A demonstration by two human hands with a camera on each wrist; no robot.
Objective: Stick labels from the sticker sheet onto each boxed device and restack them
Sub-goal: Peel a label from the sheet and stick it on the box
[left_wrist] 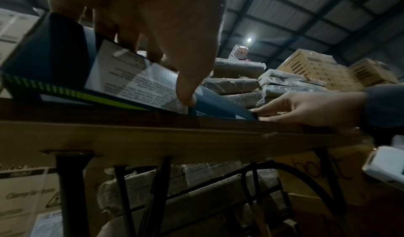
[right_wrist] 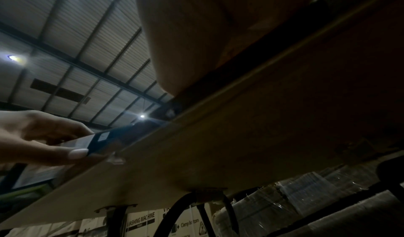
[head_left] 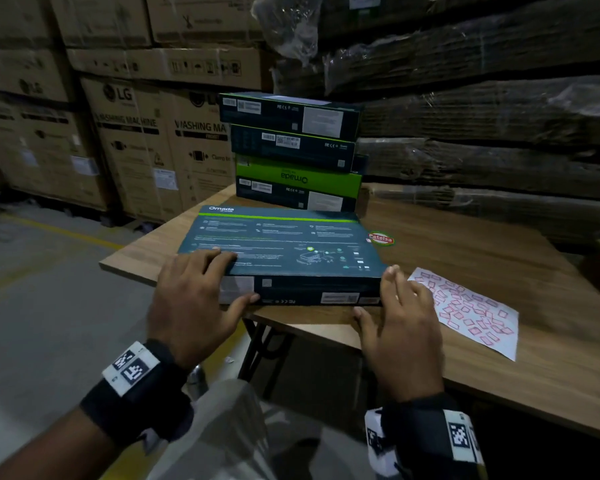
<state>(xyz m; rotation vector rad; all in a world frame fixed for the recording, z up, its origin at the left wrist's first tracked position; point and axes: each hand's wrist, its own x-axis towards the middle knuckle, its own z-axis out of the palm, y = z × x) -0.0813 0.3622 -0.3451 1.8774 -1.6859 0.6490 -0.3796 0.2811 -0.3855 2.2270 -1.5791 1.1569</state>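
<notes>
So a flat dark teal boxed device (head_left: 284,247) was laid near the front edge of the wooden table (head_left: 499,358), its printed back face up, and its near side looked slightly lifted off the tabletop in the left wrist view. It was gripped at its near left corner by the left hand (head_left: 191,299): fingers were spread flat over the top face and the thumb (head_left: 246,301) was pressed against the front side panel, right by a white printed label (left_wrist: 135,78) that could be seen on that panel. The right hand (head_left: 399,327) was held at the box's near right corner with its fingers straight and loose, fingertips just touching the corner, nothing pinched or grasped. Its thumb was pointed along the table's front edge.

A sticker sheet (head_left: 471,313) was spread flat on the table just beside the right hand, toward the right edge, white with lots of small red-outlined labels scattered on it. Behind the flat box, toward the back edge, four more boxes were piled in a stack (head_left: 295,150), three dark ones and one bright green one, not squared up neatly. A round red and green sticker (head_left: 381,238) was stuck on the tabletop next to the box's far right corner.

Big brown cartons (head_left: 129,133) marked as washing machines were stacked behind on the left, and wrapped flat cardboard bundles (head_left: 482,109) on the right. Black metal legs (left_wrist: 70,189) were visible under the table.
</notes>
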